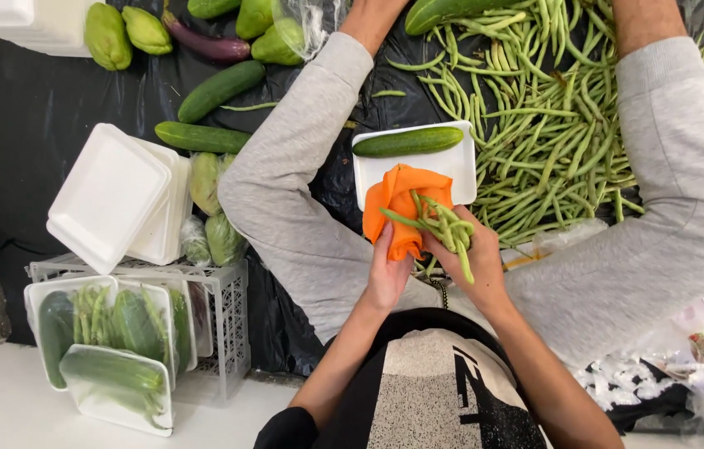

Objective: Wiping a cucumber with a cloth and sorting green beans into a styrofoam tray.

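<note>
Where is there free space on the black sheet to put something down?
Bare black sheet lies between the chayotes, the cucumbers and the stack of white foam trays. It is crowded on the right, where the green bean pile lies, and around the tray with a cucumber.

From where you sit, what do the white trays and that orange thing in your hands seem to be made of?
The white tray under the cucumber looks like foam plastic: matte, thick-walled, rounded corners, like the empty stack of trays. The orange cloth seems soft woven fabric, since it folds and drapes between the left hand and right hand, which also holds green beans.
</note>
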